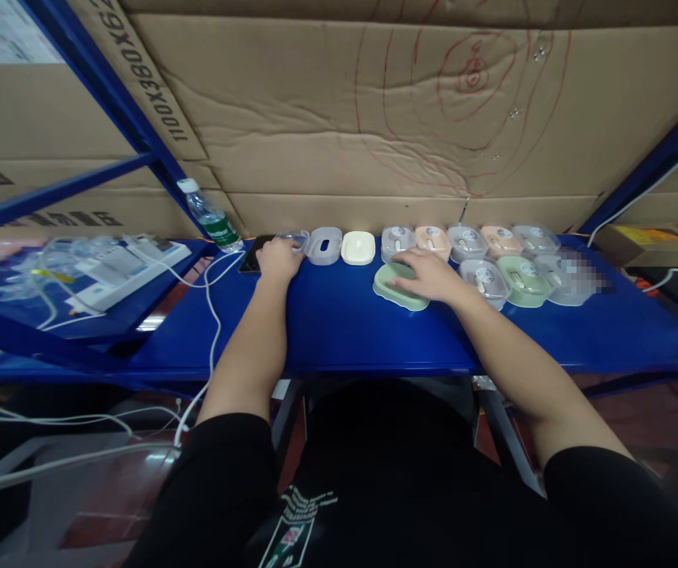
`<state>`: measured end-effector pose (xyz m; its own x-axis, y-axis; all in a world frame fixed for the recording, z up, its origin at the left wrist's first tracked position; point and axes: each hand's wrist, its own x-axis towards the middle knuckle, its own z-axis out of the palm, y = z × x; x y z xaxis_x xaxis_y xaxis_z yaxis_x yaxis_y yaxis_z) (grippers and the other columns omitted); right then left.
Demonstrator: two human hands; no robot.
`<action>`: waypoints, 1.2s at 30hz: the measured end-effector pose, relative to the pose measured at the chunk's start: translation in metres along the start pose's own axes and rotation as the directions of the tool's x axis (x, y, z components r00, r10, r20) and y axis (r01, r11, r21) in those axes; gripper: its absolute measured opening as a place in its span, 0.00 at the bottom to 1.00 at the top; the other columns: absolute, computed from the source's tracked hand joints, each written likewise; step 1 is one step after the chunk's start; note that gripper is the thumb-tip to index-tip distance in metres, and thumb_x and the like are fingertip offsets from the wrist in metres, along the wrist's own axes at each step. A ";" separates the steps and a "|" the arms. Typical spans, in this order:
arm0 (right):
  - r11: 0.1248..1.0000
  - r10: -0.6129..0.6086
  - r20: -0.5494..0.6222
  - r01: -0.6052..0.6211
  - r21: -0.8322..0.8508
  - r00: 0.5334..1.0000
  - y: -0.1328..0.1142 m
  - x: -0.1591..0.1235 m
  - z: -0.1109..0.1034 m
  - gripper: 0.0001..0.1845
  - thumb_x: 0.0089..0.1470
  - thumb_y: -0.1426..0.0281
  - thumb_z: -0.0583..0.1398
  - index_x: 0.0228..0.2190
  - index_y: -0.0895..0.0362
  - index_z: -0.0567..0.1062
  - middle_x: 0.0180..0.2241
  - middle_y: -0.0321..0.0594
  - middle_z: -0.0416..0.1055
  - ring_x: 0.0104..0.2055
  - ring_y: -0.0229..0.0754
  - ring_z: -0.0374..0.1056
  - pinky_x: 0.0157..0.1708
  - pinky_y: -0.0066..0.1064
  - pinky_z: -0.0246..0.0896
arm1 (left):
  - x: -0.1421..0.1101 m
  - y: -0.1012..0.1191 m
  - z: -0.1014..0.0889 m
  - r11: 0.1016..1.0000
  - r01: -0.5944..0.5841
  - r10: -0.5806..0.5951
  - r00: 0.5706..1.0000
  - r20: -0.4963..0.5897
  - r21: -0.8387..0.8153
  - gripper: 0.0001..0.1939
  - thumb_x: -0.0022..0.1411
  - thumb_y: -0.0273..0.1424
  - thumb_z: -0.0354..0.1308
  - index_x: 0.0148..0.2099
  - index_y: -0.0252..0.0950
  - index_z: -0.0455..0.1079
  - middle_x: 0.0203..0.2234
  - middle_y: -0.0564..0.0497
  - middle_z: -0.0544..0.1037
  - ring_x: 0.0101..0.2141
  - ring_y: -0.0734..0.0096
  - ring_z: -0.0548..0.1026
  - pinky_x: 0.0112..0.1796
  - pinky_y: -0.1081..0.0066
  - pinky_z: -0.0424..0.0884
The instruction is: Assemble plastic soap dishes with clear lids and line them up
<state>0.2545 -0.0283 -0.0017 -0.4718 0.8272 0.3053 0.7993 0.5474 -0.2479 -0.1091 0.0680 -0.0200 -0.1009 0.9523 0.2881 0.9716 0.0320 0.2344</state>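
My right hand [430, 276] lies over a pale green plastic box [396, 292] on the blue table, thumb on its top and fingers spread across its far side. On the left, my left hand [278, 258] closes around the near edge of a clear plastic cover [296, 239]. Its fingertips are partly hidden. A dark phone [249, 259] lies beside and under that hand. Between the hands sit a translucent lid with a dark oval slot [323, 247] and a cream-coloured box [358, 248].
Several lidded boxes stand in two rows at the right, among them a peach box [501, 241] and another green box [525, 281]. A water bottle [214, 221] leans at the back left. A white cable [215, 331] crosses the blue table [339, 339]. Cardboard [291, 102] walls the back.
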 end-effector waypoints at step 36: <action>-0.022 0.232 0.409 -0.415 0.909 0.883 -0.012 0.007 -0.004 0.21 0.69 0.56 0.58 0.53 0.53 0.82 0.43 0.46 0.87 0.52 0.53 0.82 0.59 0.47 0.76 | -0.065 0.104 0.006 0.421 -0.905 0.868 0.423 -0.258 -0.067 0.51 0.69 0.37 0.69 0.82 0.38 0.44 0.78 0.29 0.54 0.73 0.37 0.63 0.66 0.44 0.69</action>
<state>0.2431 -0.0295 0.0071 -0.3836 0.9089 -0.1638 -0.1596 -0.2399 -0.9576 -0.0007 0.0116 -0.0197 0.7456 0.3524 0.5655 0.4859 -0.8683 -0.0995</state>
